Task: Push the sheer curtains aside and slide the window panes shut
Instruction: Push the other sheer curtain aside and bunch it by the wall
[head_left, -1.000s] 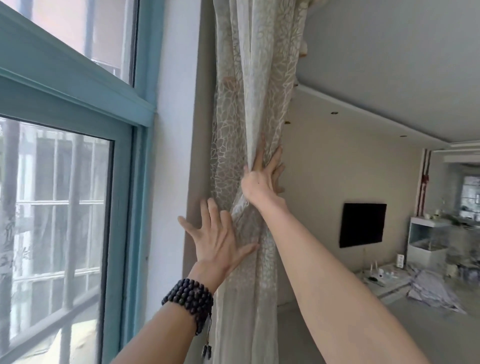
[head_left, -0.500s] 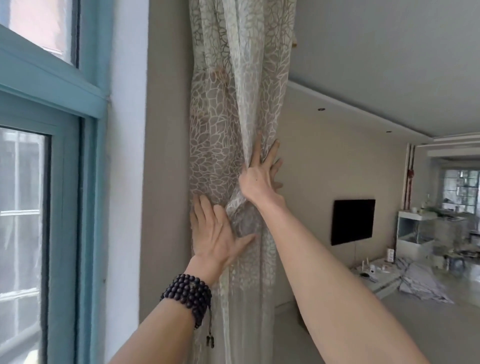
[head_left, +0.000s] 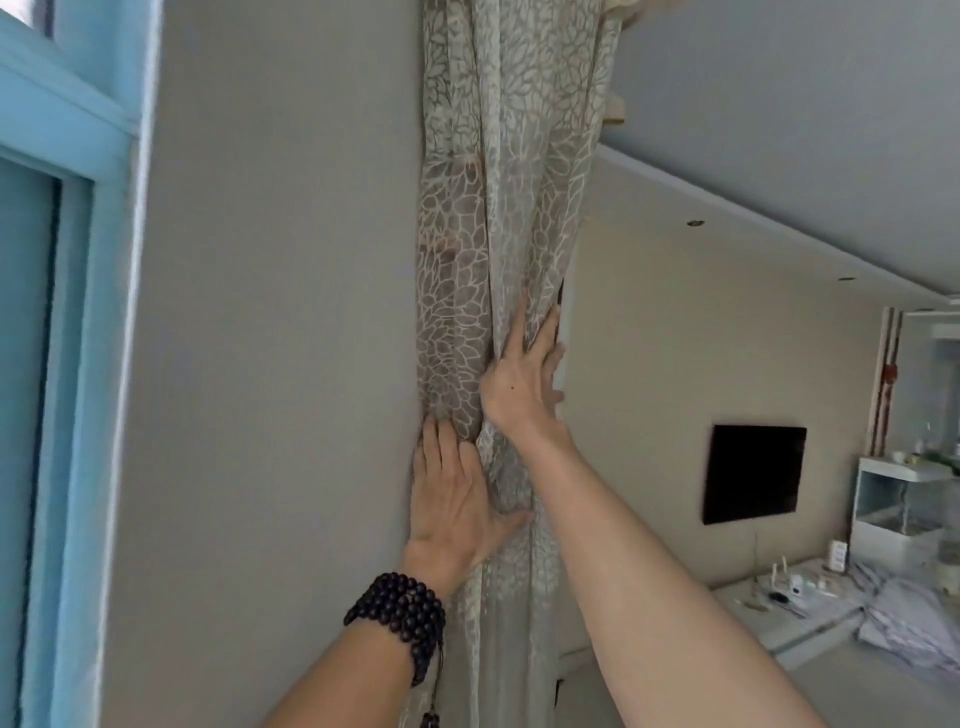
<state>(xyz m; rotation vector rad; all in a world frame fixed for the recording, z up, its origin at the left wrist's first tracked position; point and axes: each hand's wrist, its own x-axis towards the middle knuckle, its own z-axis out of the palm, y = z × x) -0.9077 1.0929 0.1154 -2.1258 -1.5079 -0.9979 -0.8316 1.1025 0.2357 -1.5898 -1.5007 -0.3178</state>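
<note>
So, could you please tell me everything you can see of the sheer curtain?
The sheer curtain is a thin, see-through fabric in pale beige with a white leaf-like net pattern. It hangs gathered into a narrow vertical bunch of folds against the plain wall, well right of the blue window frame. The left hand, palm flat, presses its lower left part; the right hand, fingers spread, presses higher on its right edge. Its top and bottom run out of view.
</note>
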